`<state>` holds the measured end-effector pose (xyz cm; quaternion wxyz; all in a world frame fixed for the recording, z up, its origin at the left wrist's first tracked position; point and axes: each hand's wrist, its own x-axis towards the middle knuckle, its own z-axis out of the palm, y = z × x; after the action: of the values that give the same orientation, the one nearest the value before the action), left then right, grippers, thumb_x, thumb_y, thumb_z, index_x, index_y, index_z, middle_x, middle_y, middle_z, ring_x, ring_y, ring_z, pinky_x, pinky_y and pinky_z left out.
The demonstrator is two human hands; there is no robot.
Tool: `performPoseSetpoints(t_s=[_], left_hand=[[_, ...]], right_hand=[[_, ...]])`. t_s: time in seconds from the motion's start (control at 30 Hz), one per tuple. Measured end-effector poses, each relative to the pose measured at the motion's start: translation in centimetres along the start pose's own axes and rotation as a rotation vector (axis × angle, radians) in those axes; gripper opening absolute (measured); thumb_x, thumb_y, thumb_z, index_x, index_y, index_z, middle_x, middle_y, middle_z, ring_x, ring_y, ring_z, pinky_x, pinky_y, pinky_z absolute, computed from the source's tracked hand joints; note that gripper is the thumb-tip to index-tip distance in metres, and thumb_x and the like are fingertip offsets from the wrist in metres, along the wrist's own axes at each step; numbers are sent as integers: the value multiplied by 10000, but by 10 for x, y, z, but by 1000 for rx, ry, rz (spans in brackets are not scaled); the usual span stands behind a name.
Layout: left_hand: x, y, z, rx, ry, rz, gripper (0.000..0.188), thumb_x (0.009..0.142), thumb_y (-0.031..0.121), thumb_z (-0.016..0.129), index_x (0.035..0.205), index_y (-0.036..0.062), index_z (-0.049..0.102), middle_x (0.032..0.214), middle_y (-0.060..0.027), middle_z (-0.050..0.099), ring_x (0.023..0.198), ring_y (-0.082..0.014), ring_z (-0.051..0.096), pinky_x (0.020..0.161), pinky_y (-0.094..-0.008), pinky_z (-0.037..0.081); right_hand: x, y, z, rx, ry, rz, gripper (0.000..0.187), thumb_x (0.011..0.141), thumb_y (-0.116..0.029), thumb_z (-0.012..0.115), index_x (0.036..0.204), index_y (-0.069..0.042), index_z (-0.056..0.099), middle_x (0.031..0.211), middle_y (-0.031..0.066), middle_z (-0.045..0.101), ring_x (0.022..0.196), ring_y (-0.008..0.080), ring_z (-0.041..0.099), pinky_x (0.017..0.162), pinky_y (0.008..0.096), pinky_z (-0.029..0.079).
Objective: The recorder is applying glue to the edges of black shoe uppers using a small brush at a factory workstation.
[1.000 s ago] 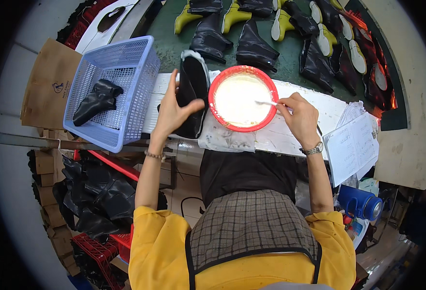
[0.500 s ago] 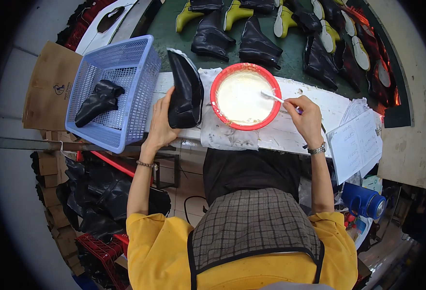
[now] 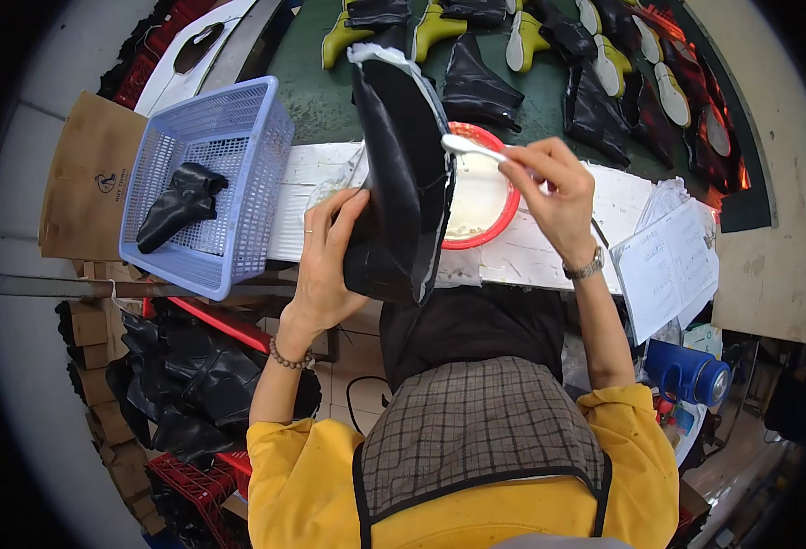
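Observation:
My left hand (image 3: 323,265) is closed around the side of a black leather boot upper (image 3: 386,197), raised over the front edge of the bench. Its open side is turned to the right, and whitish paste lines the far end of its edge. My right hand (image 3: 557,190) pinches a white brush (image 3: 478,149), whose tip is at the right edge of the upper; whether they touch I cannot tell. Behind the upper, partly hidden by it, stands a red bowl (image 3: 515,203) of creamy white paste.
A blue plastic basket (image 3: 245,197) with one black boot upper (image 3: 183,207) stands at the left. Several black boots and yellow forms lie on the green table (image 3: 329,101) beyond. An open notebook (image 3: 666,279) and a blue flask (image 3: 688,373) are at the right.
The boot upper has come up and to the right, and its open side now shows. My right hand has lifted the brush out of the bowl toward the upper's edge.

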<state>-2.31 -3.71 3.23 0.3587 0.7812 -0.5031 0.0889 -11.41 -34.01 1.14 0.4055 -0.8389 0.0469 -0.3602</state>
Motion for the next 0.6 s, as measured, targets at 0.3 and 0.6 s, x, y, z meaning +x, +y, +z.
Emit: performPoseSetpoints(t_s=[0.3,0.6], left_hand=[[18,-11,17,96,338,12,1002,692,82,910,1532,-12,372,1405,-212,521,1204,-357,553,997,-427,470],[37,-30,33,186,355,20,903,696,43,865,1512,53,479,1435,-232,518,1274,-429,522,1088,-479,413]], right_hand=[[-15,-17,-11,28,-91,-189,210,771,-71,876,971,-64,812,882,65,714,748,175,686,642,291,539],[-30,-31,-15,204,-299,-12,170,802,-68,853,962,-35,807,831,70,710,700,172,678,615,276,525]])
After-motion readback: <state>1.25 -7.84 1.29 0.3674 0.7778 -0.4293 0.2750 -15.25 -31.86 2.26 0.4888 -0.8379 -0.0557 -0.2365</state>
